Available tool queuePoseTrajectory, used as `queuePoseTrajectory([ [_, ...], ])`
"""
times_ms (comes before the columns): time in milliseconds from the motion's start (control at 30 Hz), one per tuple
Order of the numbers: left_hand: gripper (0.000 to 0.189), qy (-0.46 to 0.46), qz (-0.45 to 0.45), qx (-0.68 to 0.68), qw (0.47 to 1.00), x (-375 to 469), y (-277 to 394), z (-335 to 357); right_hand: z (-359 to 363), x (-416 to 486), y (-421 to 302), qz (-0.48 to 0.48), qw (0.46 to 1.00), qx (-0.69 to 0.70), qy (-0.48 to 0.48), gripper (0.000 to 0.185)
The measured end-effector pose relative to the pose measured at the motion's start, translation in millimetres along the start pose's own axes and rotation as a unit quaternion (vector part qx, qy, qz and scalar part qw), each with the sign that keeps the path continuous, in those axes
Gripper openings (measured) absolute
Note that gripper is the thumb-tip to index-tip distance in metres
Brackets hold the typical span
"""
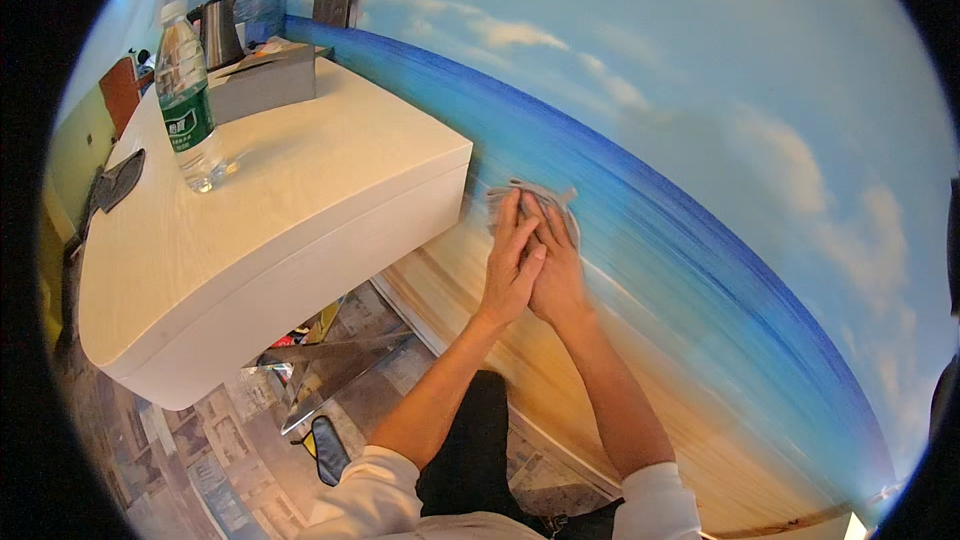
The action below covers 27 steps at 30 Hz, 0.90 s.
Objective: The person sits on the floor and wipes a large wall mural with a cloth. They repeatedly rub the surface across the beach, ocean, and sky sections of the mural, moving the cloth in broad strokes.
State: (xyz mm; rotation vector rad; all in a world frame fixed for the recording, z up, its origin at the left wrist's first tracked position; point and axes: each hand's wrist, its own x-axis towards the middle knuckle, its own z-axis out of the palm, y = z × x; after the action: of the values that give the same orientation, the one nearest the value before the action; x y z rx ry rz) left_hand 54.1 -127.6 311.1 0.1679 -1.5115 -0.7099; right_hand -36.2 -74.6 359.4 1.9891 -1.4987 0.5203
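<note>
A crumpled grey cloth (534,189) lies pressed flat against a wall painted with a sea and beach mural (675,300). Both hands are on it, just right of the corner of a pale wood-topped table. My left hand (511,262) overlaps my right hand (556,262), its fingertips reaching the cloth's lower left part. The fingers of my right hand extend upward over the middle of the cloth, pressing it to the wall. Part of the cloth is hidden under the fingers.
On the table (300,172) stand a water bottle (187,120), a grey box (274,82) and a steel kettle (220,34); a dark cloth (120,181) lies at its left edge. Below, a metal table leg (337,371) stands near a grey and yellow cloth (328,450) on the floor.
</note>
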Motion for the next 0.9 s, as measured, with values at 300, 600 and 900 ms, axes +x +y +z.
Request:
queuePoseTrajectory([
  [300, 0.055, 0.012, 0.089, 0.261, 0.961, 24.6, -33.0, 30.3, -74.0, -52.0, -39.4, -0.028, 0.981, 0.037, 0.191, 0.023],
  [600, 0.055, 0.106, -0.058, 0.266, 0.956, 38.7, -47.7, 25.7, -79.5, -95.6, -63.7, 0.027, 0.980, 0.173, 0.096, 0.027],
  [900, 0.058, 0.179, -0.232, 0.174, 0.940, -114.9, -113.1, 12.6, -55.9, -152.8, -80.5, 0.202, 0.928, 0.309, 0.056, 0.024],
])
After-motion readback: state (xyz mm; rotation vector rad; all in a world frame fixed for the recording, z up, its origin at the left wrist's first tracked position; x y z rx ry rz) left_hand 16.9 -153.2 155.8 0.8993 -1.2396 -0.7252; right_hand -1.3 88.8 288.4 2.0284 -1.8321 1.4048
